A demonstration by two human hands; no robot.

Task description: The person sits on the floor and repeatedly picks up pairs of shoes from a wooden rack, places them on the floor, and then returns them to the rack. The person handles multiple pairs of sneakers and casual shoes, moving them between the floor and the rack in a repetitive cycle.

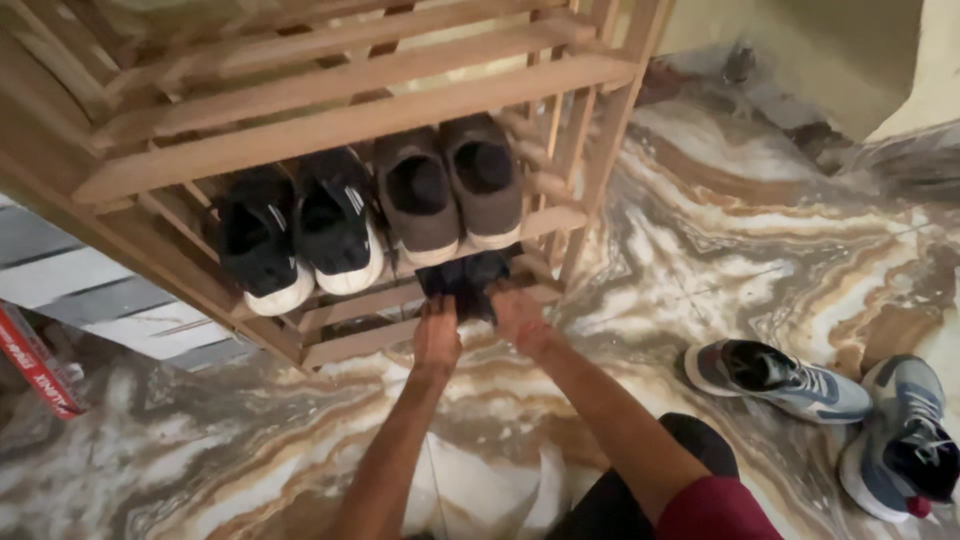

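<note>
Here I see both hands, left hand and right hand, grasping a dark shoe on the wooden rack's lowest shelf. Brown shoes sit just above.

Wooden slatted shoe rack bears black sneakers and brown shoes; marbled floor bears grey sneakers.

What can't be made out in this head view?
- Dark shoes in left hand and right hand: mostly hidden by rack slat and hands; grip unclear.
- Red box: cut off by left edge.
- Upper rack shelves: contents blurred.
</note>
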